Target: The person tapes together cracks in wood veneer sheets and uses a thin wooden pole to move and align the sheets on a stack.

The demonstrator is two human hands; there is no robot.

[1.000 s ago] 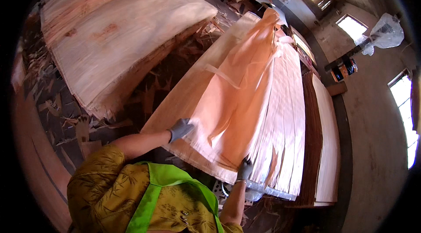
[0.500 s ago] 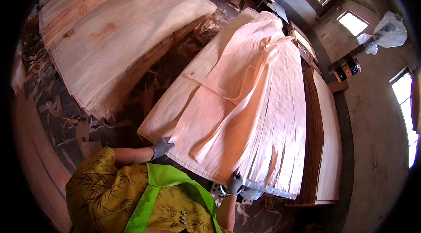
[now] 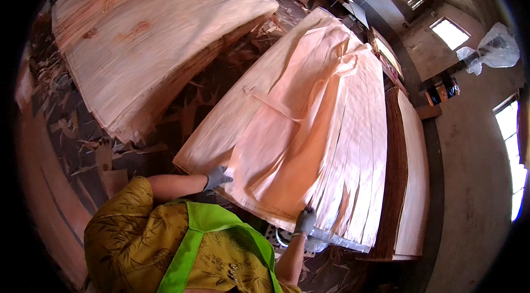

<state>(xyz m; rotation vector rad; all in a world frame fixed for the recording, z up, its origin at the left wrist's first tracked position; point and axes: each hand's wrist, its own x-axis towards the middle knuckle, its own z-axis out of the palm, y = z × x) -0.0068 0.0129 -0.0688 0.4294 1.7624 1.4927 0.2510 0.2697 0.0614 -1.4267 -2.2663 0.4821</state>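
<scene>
The gloved left hand (image 3: 217, 177) is pinching the near left corner of a rumpled veneer sheet (image 3: 270, 133); the gloved right hand (image 3: 305, 220) is gripping its near edge; the sheet is lying in folds across a veneer stack (image 3: 218, 133).

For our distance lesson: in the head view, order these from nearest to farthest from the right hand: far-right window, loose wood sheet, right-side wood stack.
1. Loose wood sheet: at the right hand.
2. Right-side wood stack: right of the hand.
3. Far-right window: farther right, higher up.
</scene>
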